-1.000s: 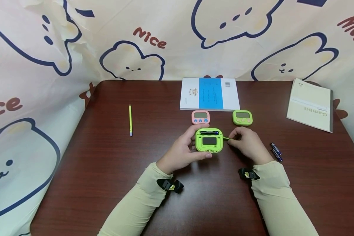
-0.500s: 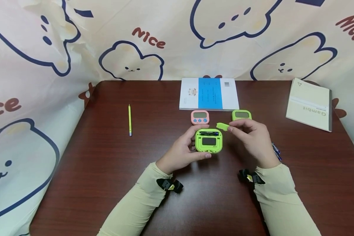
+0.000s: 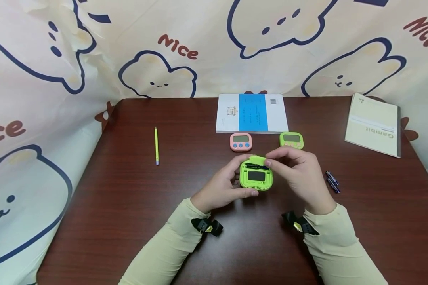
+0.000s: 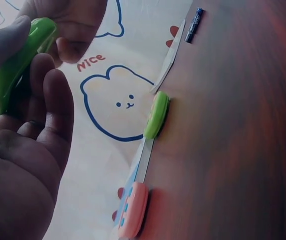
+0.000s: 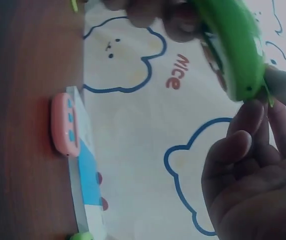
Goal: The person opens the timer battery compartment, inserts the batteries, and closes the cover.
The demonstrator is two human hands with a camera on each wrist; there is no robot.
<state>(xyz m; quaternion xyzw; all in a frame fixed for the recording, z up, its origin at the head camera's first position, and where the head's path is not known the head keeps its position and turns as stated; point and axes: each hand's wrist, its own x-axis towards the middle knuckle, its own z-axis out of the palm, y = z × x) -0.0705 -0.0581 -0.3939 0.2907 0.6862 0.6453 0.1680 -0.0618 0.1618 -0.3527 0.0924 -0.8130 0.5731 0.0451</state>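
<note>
My left hand grips a bright green digital timer by its left side, back face up. Along the far edge its battery compartment lies uncovered, with a dark battery inside. Between thumb and fingertips, my right hand pinches the small green battery cover right at that far edge, overlapping part of the compartment. In the right wrist view the timer is seen edge-on, with the right fingertips at its end. The left wrist view shows the left fingers wrapped around the timer.
A pink timer and another green timer lie beyond the hands, before a white and blue booklet. Dark batteries rest right of the right hand. A notebook lies far right, a yellow pencil left.
The right hand has raised the battery cover from beside the timer, turned it flat and brought it left onto the timer's far edge. The left hand has shifted the timer slightly toward me.
</note>
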